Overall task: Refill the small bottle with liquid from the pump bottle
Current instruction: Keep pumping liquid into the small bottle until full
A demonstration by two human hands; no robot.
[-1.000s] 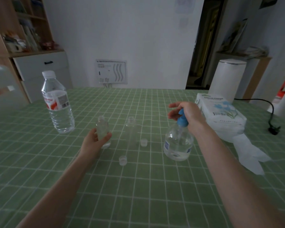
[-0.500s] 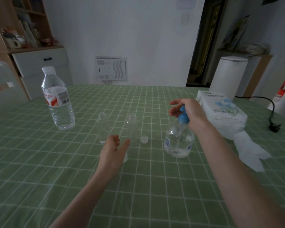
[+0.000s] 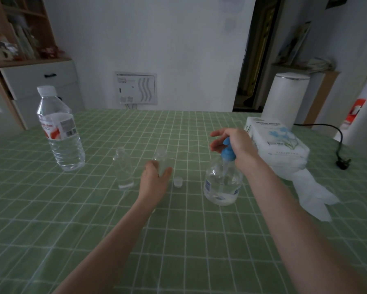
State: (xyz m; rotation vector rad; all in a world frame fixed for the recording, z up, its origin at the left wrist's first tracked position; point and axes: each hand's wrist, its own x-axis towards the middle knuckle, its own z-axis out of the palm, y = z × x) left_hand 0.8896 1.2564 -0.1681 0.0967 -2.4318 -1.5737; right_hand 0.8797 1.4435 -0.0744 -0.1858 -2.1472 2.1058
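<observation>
Small bottle (image 3: 161, 158) upright at frame centre, clasped by the left hand (image 3: 155, 181), fingers curled round its lower part.
Just right of it, a loose cap (image 3: 178, 181) on the green checked worktop (image 3: 178, 240); further right, the pump bottle (image 3: 221, 185), blue top gripped by the right hand (image 3: 236, 143). Left of centre, a second clear bottle (image 3: 124, 168); upper left, a water bottle (image 3: 59, 130).

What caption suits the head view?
Left hand grips small bottle; right hand holds pump bottle by its blue head.

Left hand (image 3: 155, 183) released leftmost small bottle (image 3: 124, 166), moved right, now grips middle small bottle (image 3: 161, 155).
</observation>
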